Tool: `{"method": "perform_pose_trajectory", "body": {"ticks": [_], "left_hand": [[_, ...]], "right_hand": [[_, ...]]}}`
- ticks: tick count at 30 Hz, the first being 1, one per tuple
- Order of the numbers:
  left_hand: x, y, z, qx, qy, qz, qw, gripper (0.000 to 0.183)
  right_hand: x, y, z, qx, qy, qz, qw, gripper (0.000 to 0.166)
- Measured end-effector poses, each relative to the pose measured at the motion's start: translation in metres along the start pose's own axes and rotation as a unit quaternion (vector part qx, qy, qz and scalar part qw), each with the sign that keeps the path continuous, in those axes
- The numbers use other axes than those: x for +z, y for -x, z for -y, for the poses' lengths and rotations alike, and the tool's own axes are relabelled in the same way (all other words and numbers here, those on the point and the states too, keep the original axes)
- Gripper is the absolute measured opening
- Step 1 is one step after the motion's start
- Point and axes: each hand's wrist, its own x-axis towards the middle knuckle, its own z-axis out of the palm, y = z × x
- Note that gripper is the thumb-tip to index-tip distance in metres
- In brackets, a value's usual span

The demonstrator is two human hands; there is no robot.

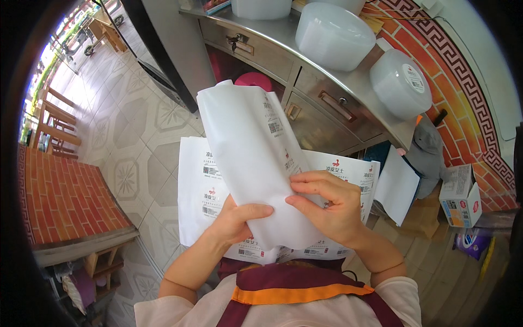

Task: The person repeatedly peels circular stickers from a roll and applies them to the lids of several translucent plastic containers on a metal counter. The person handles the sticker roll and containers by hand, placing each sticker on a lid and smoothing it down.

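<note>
A folded strip of white label sheet (pixel 241 139), printed with logos and square codes along its right side, stands up in front of me. My left hand (pixel 243 218) grips its lower left edge, thumb on the front and fingers hidden behind. The thumb and fingertips of my right hand (pixel 331 200) touch the strip's right part; whether they pinch the paper is unclear. Beneath both hands, more printed label sheets (pixel 196 188) spread across my lap, their outer edges reaching past the strip on either side.
A steel counter with drawers (pixel 327 102) runs ahead to the right. On it stand translucent plastic tubs (pixel 335 36), one bearing a round label. Cardboard box (pixel 459 196) and purple packet (pixel 472 243) lie at right. A brick-patterned low wall (pixel 65 196) is left, beside tiled floor (pixel 126 180).
</note>
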Motion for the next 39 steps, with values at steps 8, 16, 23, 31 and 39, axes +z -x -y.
{"method": "perform_pose_trajectory", "body": {"ticks": [8,16,23,31,39], "left_hand": [[-0.001,-0.001,0.002,-0.002,-0.001,0.004,1.000,0.055],[-0.002,0.009,-0.007,-0.016,0.034,-0.082,0.996,0.060],[-0.019,0.017,-0.008,-0.025,0.003,-0.075,0.997,0.062],[-0.033,0.024,0.001,0.003,0.007,-0.070,0.998,0.070],[-0.038,0.025,0.002,-0.011,0.122,-0.081,0.989,0.069]], "right_hand": [[-0.007,0.001,-0.002,0.098,-0.141,0.020,0.985,0.011],[-0.089,-0.059,-0.017,0.320,-0.153,0.087,0.931,0.012],[-0.158,-0.188,-0.053,-0.048,0.224,-0.268,0.936,0.014],[-0.108,-0.237,-0.086,-0.043,0.480,-0.173,0.859,0.017],[-0.117,-0.245,-0.074,-0.036,0.474,-0.129,0.870,0.016]]}}
